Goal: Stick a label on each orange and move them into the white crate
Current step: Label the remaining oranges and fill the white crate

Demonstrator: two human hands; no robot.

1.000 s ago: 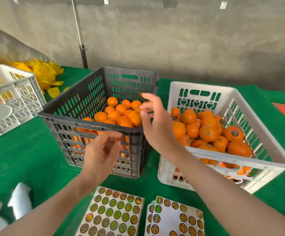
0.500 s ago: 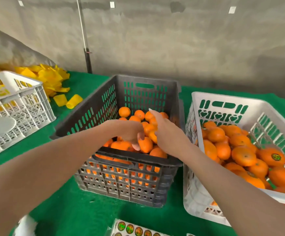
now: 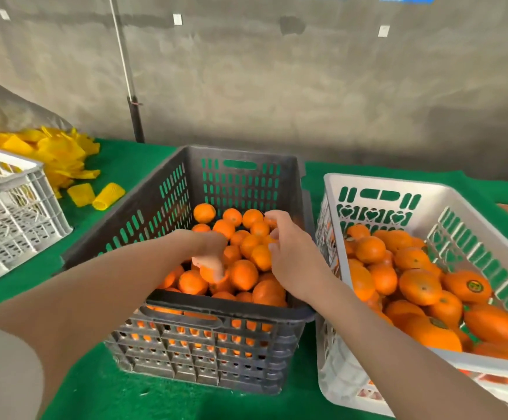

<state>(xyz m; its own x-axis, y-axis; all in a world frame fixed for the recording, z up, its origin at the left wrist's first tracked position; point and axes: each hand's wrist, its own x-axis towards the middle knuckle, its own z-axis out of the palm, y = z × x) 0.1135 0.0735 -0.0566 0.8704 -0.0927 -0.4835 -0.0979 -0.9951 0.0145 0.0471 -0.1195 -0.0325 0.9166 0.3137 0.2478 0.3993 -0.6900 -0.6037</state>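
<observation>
Centre frame, inside the dark grey plastic crate (image 3: 231,305), left hand (image 3: 211,247) grips a round orange (image 3: 211,276); right hand (image 3: 292,259) curled, hold unclear.

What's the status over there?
Left hand grips an orange in grey crate; right hand beside it, grip unclear. White crate part full. Nothing blocking.
</observation>
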